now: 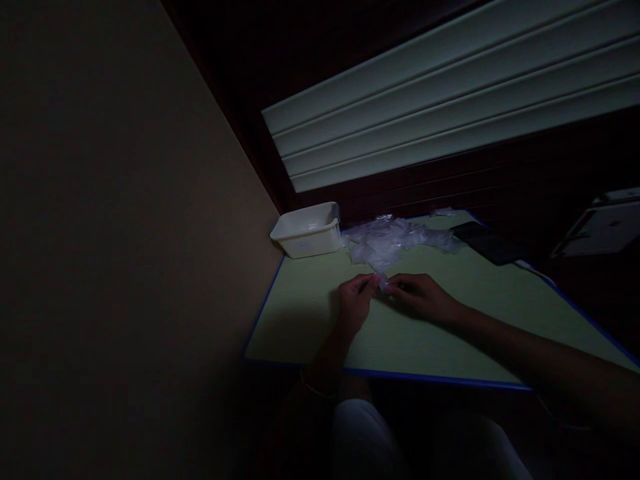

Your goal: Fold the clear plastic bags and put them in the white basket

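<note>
The left hand (354, 305) and right hand (423, 297) each have their grip pinched on a small translucent plastic piece (383, 283), just nearside of the plastic heap (383, 241) on the counter (425, 353).

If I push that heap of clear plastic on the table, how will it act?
The plastic heap would probably slide apart, since it lies as overlapping loose pieces. It looks floppy, given its crumpled edges, and perhaps slippery, judging by its shiny glints.

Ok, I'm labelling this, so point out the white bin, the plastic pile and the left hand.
White bin (320, 242): head view, front wall.
Plastic pile (383, 243): head view, middle of the heap.
Left hand (354, 304): head view, back of the hand.
</note>
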{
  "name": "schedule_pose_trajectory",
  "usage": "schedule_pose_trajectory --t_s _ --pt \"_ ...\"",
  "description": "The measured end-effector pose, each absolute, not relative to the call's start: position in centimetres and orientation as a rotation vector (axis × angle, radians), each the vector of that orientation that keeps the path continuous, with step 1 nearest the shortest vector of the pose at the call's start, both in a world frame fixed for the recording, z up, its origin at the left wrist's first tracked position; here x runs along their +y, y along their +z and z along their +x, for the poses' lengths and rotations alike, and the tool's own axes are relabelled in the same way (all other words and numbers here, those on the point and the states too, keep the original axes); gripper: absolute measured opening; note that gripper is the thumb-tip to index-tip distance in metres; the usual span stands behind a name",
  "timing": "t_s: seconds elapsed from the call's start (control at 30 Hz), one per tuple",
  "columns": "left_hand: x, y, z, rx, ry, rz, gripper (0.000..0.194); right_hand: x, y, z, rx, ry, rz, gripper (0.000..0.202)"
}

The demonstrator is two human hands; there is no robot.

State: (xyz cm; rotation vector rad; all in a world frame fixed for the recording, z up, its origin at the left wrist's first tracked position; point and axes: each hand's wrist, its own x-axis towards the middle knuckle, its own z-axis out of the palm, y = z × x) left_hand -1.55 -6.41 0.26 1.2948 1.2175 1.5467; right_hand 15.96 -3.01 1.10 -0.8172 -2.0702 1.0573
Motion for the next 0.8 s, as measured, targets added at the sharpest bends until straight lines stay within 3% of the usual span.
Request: schedule_pose_trajectory --t_s 0.3,0.6,0.8 --pt "-6.4 0.2 -1.6 1.179 1.549 1.263 0.031 -3.2 1.3 16.0 -2.142 1.091 -0.78 0.043" --pt "-6.2 -0.1 -1.7 1.211 1.55 1.294 0.034 -3.4 1.7 16.3 -2.007 0.741 -0.825 0.029" --pt "-6.3 0.0 -1.7 1.229 1.539 1.306 0.034 -3.6 1.9 16.0 -2.071 0.716 -0.809 0.028"
